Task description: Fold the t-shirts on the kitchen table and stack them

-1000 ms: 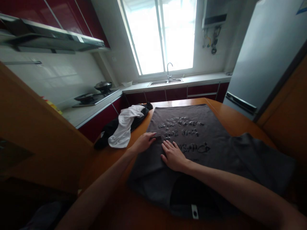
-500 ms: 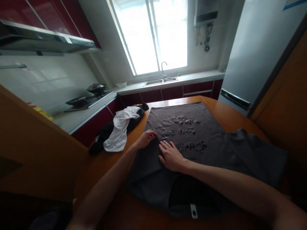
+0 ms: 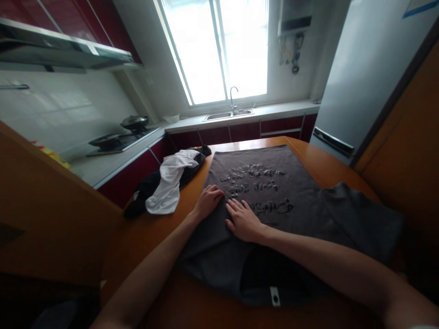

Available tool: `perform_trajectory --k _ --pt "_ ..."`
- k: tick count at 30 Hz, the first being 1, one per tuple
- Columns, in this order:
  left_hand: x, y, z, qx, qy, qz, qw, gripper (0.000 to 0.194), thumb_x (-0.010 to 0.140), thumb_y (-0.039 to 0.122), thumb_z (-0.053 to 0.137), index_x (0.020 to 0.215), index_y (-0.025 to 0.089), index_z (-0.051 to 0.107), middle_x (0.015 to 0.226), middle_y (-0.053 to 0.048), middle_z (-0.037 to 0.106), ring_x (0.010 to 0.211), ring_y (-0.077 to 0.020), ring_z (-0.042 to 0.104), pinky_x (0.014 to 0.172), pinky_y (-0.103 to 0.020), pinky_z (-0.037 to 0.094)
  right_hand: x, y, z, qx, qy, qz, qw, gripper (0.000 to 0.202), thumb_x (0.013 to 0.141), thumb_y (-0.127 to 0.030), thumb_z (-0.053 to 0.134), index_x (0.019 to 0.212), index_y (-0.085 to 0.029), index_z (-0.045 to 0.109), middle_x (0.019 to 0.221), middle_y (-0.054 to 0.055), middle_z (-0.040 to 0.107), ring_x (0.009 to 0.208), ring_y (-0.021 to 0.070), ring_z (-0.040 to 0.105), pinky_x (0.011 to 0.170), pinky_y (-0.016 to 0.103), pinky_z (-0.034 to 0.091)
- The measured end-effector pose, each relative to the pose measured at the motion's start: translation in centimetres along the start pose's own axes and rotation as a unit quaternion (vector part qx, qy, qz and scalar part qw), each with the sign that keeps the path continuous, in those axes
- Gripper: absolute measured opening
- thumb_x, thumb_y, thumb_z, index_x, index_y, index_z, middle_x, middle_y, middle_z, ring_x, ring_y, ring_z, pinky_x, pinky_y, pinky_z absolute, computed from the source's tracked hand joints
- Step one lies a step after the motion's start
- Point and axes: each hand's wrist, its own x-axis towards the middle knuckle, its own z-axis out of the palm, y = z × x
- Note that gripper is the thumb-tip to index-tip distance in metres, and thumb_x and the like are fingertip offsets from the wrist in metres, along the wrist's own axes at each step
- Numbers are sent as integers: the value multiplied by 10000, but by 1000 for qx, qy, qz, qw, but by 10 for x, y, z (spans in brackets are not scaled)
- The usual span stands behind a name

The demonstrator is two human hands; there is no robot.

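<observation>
A dark grey T-shirt (image 3: 298,183) lies spread on the wooden table, its neckline and small white label toward me. Shiny black lettering runs across its chest. My right hand (image 3: 245,221) rests flat on the shirt just below the lettering, fingers stretched and slightly apart. Beside it, my left hand (image 3: 208,201) is at the shirt's left side, with fingers curled and pinched on the cloth; the thumb is largely hidden. One sleeve stretches out to the right, with soft creases.
White and black clothes (image 3: 173,180) lie heaped at the left edge of the orange-brown table (image 3: 305,155). Beyond are a counter with a sink (image 3: 228,115), a stove with pans (image 3: 133,122) at left and a fridge (image 3: 363,77) at right.
My left hand has turned slightly, more of its back showing, and stays at the shirt's left side. My right hand remains flat on the cloth. The view has shifted a little.
</observation>
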Motion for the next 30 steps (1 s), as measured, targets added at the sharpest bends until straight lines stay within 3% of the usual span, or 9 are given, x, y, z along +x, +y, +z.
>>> perform_trajectory --k 7,12,17,21,25,30 --pt "-1 -2 -4 -33 -26 -1 999 204 958 211 553 976 207 757 982 -67 700 971 -217 638 928 -358 502 0 0 -1 -5 -4 -1 1000 633 989 -416 421 1520 -72 414 1604 160 362 1510 263 266 1236 472 173" --pt "4 -3 -31 -112 -90 -3 990 262 965 290 543 1091 203 756 1072 -71 748 995 -216 689 918 -347 534 0 1 1 -13 -5 3 1000 629 991 -417 420 1522 -79 414 1606 161 359 1510 264 268 1235 470 166" --pt "-7 5 -48 -93 -84 -25 992 344 998 318 469 1177 194 736 1200 -85 733 1124 -248 679 1011 -378 517 0 1 3 -13 -3 1 1000 629 986 -409 425 1520 -78 418 1601 162 368 1505 271 278 1227 478 184" --pt "-40 17 -35 -17 -107 -63 992 489 1020 414 440 1428 173 560 1517 -128 505 1423 -280 447 1177 -468 367 -1 1 5 -13 5 -1 1000 622 983 -402 427 1513 -76 432 1598 163 372 1503 273 285 1227 473 185" --pt "-64 28 -21 51 -132 -106 984 605 1040 504 369 1559 192 368 1652 -125 250 1531 -294 221 1221 -557 230 -1 1 4 -14 6 -4 1000 618 979 -394 434 1510 -78 437 1596 163 374 1503 267 285 1229 470 180" --pt "-68 31 -20 88 -111 -107 984 630 1040 545 332 1570 204 350 1665 -96 226 1547 -289 156 1232 -547 200 -1 0 2 -15 0 0 1000 619 984 -386 426 1519 -75 419 1599 164 369 1502 263 287 1227 463 184"
